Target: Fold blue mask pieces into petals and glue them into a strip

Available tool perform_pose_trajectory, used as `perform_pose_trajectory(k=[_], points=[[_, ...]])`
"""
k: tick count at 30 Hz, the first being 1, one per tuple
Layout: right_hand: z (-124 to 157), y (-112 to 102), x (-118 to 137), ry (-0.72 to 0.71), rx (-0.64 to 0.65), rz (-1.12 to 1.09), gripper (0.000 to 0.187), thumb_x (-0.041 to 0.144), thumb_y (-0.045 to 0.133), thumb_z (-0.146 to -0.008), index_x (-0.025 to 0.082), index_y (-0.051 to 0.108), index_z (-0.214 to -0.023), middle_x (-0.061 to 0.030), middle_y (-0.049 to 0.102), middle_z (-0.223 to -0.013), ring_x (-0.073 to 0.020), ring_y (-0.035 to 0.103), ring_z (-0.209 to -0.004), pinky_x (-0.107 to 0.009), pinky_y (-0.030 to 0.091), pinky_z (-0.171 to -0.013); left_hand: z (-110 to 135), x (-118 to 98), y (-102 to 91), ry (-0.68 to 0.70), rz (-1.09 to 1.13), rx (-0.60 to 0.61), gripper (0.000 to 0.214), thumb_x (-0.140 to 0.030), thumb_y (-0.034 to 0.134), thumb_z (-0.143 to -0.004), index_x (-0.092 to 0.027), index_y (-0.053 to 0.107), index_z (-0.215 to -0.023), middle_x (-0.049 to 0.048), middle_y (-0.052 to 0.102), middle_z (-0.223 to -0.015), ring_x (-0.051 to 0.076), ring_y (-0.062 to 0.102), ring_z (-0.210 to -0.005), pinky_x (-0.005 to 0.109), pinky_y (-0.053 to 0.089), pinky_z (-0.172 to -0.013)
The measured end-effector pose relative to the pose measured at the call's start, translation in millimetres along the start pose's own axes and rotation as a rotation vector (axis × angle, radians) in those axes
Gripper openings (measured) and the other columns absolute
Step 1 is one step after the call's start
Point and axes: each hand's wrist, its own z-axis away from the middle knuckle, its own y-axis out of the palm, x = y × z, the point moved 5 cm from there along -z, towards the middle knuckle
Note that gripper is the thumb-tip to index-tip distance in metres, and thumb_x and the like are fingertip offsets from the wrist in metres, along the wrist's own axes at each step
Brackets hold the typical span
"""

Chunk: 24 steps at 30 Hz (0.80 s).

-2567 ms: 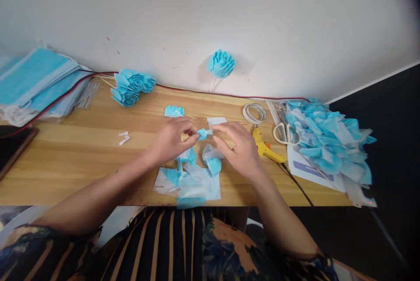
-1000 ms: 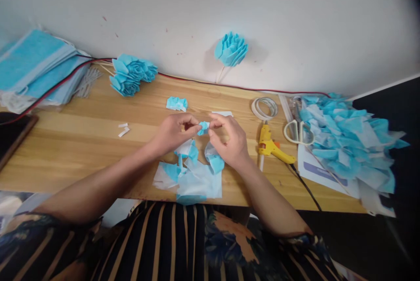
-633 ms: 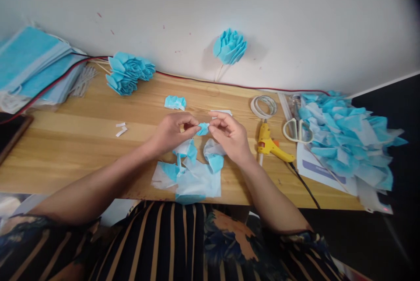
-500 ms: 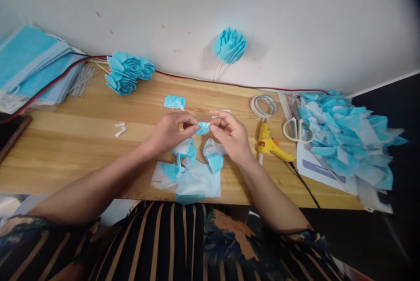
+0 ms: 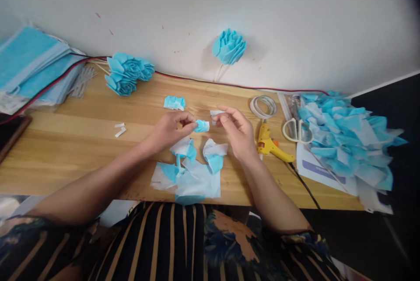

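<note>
My left hand (image 5: 169, 130) pinches a small crumpled piece of blue nonwoven fabric (image 5: 201, 126) by its left end, between thumb and forefinger. To the right of it, my right hand (image 5: 238, 134) hovers apart from the fabric with its fingers loosely curled and spread. A white strip (image 5: 216, 113) shows just beyond those fingertips; whether they touch it I cannot tell. Below my hands lie blue and white fabric pieces (image 5: 198, 180) near the table's front edge. Another crumpled blue piece (image 5: 174, 103) rests a little farther back.
At the right are a tape roll (image 5: 263, 107), a yellow glue gun (image 5: 271, 143), white-handled scissors (image 5: 297, 130) and a heap of blue petals (image 5: 351, 141). Blue flowers (image 5: 127, 73) and a mask stack (image 5: 36, 64) occupy the left. One stemmed flower (image 5: 229, 47) leans against the wall.
My right hand has let go of the small blue fabric and moved to the right. The left hand still holds the fabric, whose right end now shows.
</note>
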Motion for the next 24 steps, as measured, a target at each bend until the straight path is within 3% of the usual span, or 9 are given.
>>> perform_pose_trajectory(k=[8,18,24], points=[[3.3,9.8,8.8,-0.008,0.225,0.078,0.031,0.033,0.06,-0.093,0.025,0.067,-0.122,-0.0047,0.076,-0.109,-0.0171,0.069,-0.097,-0.034,0.056,-0.085,2.1,-5.7,3.2,0.07,-0.055,0.03,0.017,-0.03,0.06,-0.086,-0.018,0.065,-0.076,0.0011,0.069,-0.073,0.013,0.061,-0.07,0.024,0.046,-0.067],[2.2,11.8,6.6,-0.051,0.182,0.158,0.028,0.026,0.062,-0.087,0.023,0.07,-0.114,0.0008,0.068,-0.084,-0.0144,0.065,-0.08,-0.033,0.053,-0.083,3.2,-7.9,4.3,0.171,-0.098,0.005,0.018,-0.029,0.062,-0.087,-0.018,0.065,-0.074,0.001,0.066,-0.07,0.013,0.058,-0.067,0.026,0.044,-0.068],[2.9,10.6,7.7,-0.097,0.158,0.193,0.03,0.024,0.061,-0.087,0.024,0.069,-0.116,0.0015,0.067,-0.082,-0.0139,0.063,-0.078,-0.032,0.053,-0.08,2.9,-8.1,-0.1,0.097,-0.078,0.0,0.03,-0.042,0.056,-0.094,-0.017,0.069,-0.083,0.0046,0.072,-0.081,0.016,0.063,-0.077,0.028,0.046,-0.072]])
